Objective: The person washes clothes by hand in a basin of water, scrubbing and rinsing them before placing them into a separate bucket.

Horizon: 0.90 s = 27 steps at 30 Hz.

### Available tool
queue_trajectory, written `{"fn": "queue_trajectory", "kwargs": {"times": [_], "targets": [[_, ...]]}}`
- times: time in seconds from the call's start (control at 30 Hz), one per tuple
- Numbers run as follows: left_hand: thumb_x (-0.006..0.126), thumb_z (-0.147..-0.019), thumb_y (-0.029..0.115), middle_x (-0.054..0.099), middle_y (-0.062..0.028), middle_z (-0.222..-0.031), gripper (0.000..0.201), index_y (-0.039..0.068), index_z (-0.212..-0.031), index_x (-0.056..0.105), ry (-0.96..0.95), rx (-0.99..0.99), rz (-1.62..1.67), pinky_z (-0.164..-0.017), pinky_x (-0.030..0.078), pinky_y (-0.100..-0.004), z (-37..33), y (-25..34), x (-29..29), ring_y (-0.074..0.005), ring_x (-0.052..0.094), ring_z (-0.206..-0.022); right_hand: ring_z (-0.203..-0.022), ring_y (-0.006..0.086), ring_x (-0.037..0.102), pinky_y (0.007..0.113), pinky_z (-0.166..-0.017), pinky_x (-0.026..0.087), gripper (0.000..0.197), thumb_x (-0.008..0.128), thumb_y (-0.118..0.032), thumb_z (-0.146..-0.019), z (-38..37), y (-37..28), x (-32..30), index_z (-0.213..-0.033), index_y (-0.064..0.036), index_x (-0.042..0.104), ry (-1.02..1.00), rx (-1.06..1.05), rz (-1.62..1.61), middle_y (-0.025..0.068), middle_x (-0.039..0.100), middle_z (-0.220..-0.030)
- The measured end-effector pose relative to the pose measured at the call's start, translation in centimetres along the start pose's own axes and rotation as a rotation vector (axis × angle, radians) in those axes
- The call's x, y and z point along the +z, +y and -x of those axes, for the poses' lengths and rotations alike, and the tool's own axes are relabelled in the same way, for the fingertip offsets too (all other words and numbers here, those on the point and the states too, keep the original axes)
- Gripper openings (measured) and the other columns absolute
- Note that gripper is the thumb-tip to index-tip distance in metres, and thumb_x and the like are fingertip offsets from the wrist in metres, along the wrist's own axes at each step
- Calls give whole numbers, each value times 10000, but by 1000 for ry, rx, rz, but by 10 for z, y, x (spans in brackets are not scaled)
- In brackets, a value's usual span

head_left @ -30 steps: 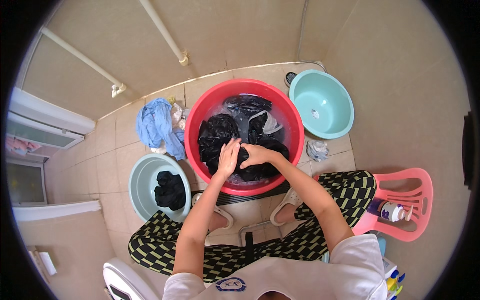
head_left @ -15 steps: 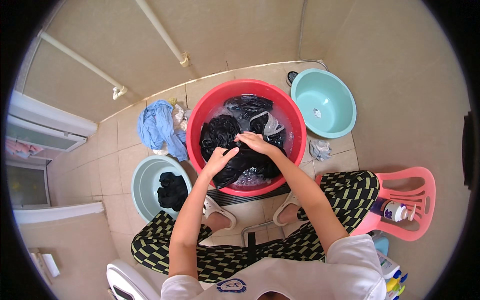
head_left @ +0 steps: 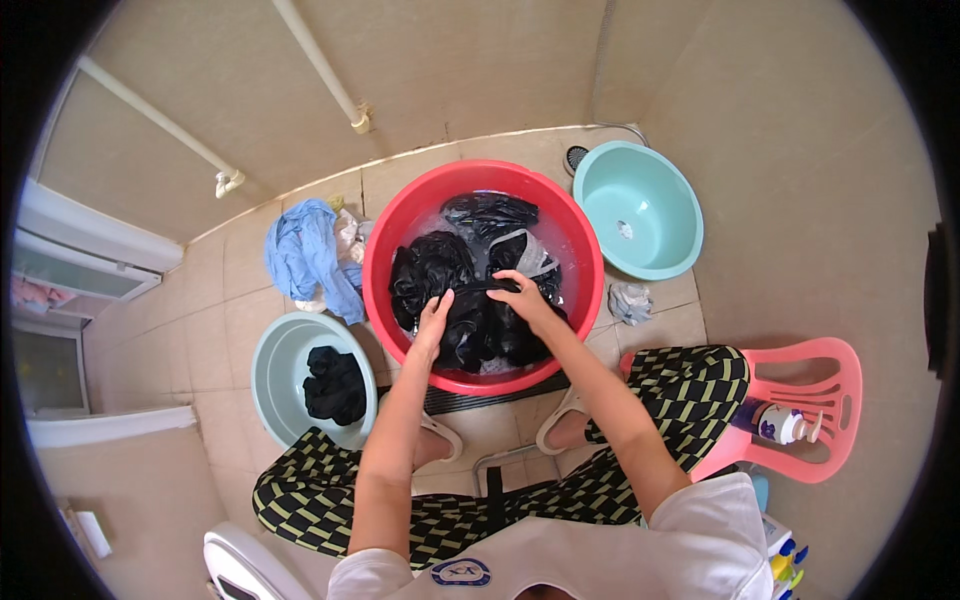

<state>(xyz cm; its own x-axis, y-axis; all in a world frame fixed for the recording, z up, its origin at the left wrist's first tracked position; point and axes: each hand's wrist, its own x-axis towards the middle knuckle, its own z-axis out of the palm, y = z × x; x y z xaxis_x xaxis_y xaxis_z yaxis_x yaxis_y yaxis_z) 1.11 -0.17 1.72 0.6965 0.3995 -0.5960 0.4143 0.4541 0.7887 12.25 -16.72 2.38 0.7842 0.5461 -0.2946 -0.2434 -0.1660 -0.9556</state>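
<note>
A red basin [head_left: 374, 290] holds soapy water and several dark wet garments. Between my two hands a black garment [head_left: 480, 318] is drawn out, its upper edge stretched across and its lower part hanging into the water. My left hand [head_left: 432, 322] is closed on its left end. My right hand [head_left: 522, 298] pinches the edge farther right. Beyond my hands lie other black clothes [head_left: 440, 262] and a dark piece with grey trim [head_left: 537, 258], partly under the suds.
A pale blue basin [head_left: 262, 370] with a black cloth [head_left: 335, 385] stands left, below a blue cloth heap [head_left: 305, 250]. At right are a turquoise basin [head_left: 655, 235], a grey crumpled cloth [head_left: 630, 302] and a pink chair [head_left: 845, 400] holding a pump bottle [head_left: 785, 423].
My hands have moved apart, and the black garment, bunched under them before, is now stretched between them. The whole view has shifted slightly.
</note>
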Motion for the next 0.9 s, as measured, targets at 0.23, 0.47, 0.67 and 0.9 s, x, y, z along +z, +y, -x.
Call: {"fn": "queue_trajectory", "kwargs": {"times": [0.23, 0.47, 0.67, 0.9], "targets": [[453, -911, 309, 551, -64, -1082, 344, 71, -1148, 531, -81, 366, 354, -882, 421, -292, -15, -61, 5, -166, 525, -1006, -690, 258, 582, 383, -724, 333, 386, 715, -435, -664, 73, -50, 103, -802, -120, 539, 297, -507, 568, 76, 592, -703], [318, -940, 381, 551, -92, -1110, 431, 71, -1147, 534, 174, 157, 381, -896, 422, -314, 11, -52, 33, -195, 529, -1021, -489, 241, 540, 363, -577, 354, 289, 632, -246, -765, 32, -23, 100, -555, -117, 482, 466, -646, 702, 44, 531, -501], [306, -933, 367, 592, -81, -1103, 455, 52, -1146, 557, 72, -49, 595, -910, 420, -316, 17, -30, 52, -206, 562, -1007, -484, 306, 539, 399, -527, 364, 304, 568, -267, -831, 6, -4, 61, -590, -90, 512, 516, -506, 757, 88, 533, -506], [357, -911, 433, 590, -60, -965, 422, 90, -1004, 584, -281, 67, 769, -849, 445, -345, -30, -83, -16, -211, 553, -913, -472, 300, 536, 379, -488, 398, 240, 642, -184, -700, 78, -45, 119, -549, -88, 483, 365, -564, 488, 94, 517, -496]]}}
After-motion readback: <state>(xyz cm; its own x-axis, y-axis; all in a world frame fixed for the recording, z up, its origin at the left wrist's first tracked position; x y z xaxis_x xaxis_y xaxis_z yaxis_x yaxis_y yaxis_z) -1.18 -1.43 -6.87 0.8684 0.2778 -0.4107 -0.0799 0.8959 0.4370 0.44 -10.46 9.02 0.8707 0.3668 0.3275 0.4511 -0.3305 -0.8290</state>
